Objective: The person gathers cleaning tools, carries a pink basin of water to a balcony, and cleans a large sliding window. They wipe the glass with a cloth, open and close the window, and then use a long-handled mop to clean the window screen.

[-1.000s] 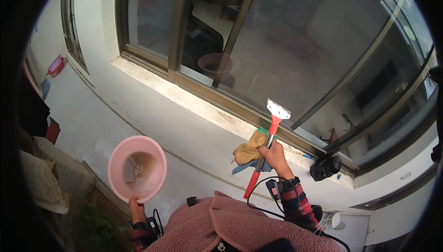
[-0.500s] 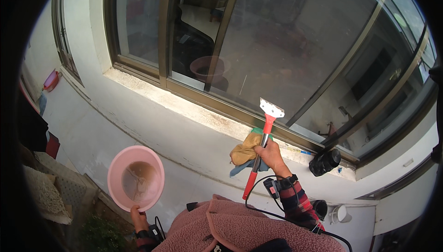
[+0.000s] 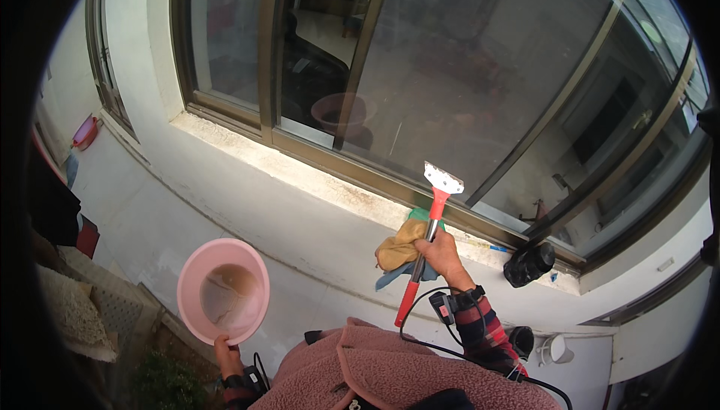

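Note:
My right hand point(image 3: 444, 255) grips a red-handled window scraper point(image 3: 429, 231) with a white blade, held upright in front of the window glass point(image 3: 465, 72). The same hand also pinches bunched cloths point(image 3: 399, 249), yellow, green and blue, just above the window sill point(image 3: 300, 177). My left hand point(image 3: 226, 351) holds a pink basin point(image 3: 223, 290) by its near rim, low at my left; the basin has some murky water in it.
A dark-framed sliding window spans the wall. A black object point(image 3: 529, 264) sits on the sill to the right. A white cup point(image 3: 556, 350) stands lower right. A woven mat point(image 3: 67, 309) and a red object point(image 3: 85, 131) are at the left.
The view has shifted so the window sits closer and higher. My right hand with the scraper and cloths stays near the sill. The basin stays in my left hand.

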A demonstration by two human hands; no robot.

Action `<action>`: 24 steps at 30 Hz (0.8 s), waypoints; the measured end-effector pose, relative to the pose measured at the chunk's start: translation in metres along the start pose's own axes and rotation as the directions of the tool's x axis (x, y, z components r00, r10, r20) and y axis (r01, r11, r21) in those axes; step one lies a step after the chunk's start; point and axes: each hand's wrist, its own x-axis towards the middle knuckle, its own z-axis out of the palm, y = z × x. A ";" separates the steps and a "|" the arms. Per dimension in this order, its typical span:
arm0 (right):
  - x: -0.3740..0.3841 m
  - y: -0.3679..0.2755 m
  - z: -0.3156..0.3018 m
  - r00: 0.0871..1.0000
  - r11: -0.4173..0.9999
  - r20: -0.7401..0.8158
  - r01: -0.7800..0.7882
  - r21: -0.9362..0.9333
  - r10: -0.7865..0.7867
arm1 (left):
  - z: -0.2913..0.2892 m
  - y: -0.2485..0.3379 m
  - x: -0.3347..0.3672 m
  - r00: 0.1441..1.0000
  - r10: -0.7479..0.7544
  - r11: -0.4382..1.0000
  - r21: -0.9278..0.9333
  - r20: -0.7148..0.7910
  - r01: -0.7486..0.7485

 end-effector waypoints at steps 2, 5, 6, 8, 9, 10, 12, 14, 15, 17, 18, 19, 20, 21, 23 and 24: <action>0.000 0.001 0.000 1.000 1.000 0.013 -0.013 0.017 0.013 | -0.002 -0.002 -0.001 0.977 0.142 0.987 0.058 0.158 -0.152; -0.001 0.002 0.001 1.000 0.999 0.018 -0.025 0.020 0.025 | -0.004 -0.004 -0.002 0.959 0.206 0.960 0.148 0.193 -0.236; -0.001 0.002 0.002 0.999 0.999 0.016 -0.042 0.015 0.041 | -0.004 -0.004 -0.002 0.978 0.176 0.962 0.192 0.114 -0.195; -0.003 0.000 0.002 0.999 0.999 0.024 -0.044 -0.004 0.044 | -0.003 -0.002 -0.002 0.953 0.226 0.945 0.192 0.201 -0.265; -0.003 -0.002 0.002 0.997 0.997 0.020 -0.073 -0.039 0.074 | -0.003 -0.001 -0.003 0.973 0.189 0.955 0.203 0.135 -0.214; -0.004 -0.003 0.003 0.998 0.998 0.024 -0.056 -0.013 0.056 | -0.003 0.000 -0.003 0.951 0.230 0.944 0.191 0.205 -0.269; -0.006 -0.008 0.003 0.996 0.996 0.024 -0.082 -0.018 0.083 | -0.002 0.003 -0.006 0.976 0.180 0.963 0.181 0.124 -0.200; -0.008 -0.012 0.004 0.997 0.997 0.036 -0.070 -0.013 0.070 | -0.003 0.005 -0.009 0.968 0.184 0.945 0.239 0.170 -0.222; -0.010 -0.014 0.005 0.996 0.997 0.038 -0.079 -0.023 0.079 | -0.003 0.007 -0.010 0.987 0.130 0.949 0.276 0.097 -0.152; -0.011 -0.016 0.009 0.995 0.996 0.058 -0.084 -0.026 0.085 | -0.006 0.009 -0.014 0.894 0.328 0.768 0.465 0.306 -0.441; -0.012 -0.016 0.011 0.994 0.996 0.063 -0.086 -0.017 0.087 | -0.006 0.009 -0.015 0.869 0.361 0.768 0.421 0.337 -0.482; -0.013 -0.016 0.014 0.994 0.996 0.061 -0.091 -0.024 0.092 | -0.007 0.010 -0.014 0.903 0.325 0.796 0.435 0.281 -0.422; -0.013 -0.015 0.017 0.993 0.996 0.079 -0.085 -0.004 0.085 | -0.007 0.011 -0.012 0.890 0.341 0.812 0.383 0.303 -0.441; -0.014 -0.014 0.021 0.993 0.997 0.087 -0.081 0.003 0.080 | -0.007 0.013 -0.009 0.914 0.302 0.847 0.364 0.271 -0.388; -0.011 -0.013 0.028 0.993 0.998 0.097 -0.067 0.006 0.066 | -0.008 0.017 -0.001 0.938 0.248 0.900 0.300 0.243 -0.315; -0.009 -0.013 0.033 0.993 0.998 0.100 -0.059 0.000 0.059 | -0.009 0.019 0.004 0.941 0.233 0.921 0.256 0.245 -0.294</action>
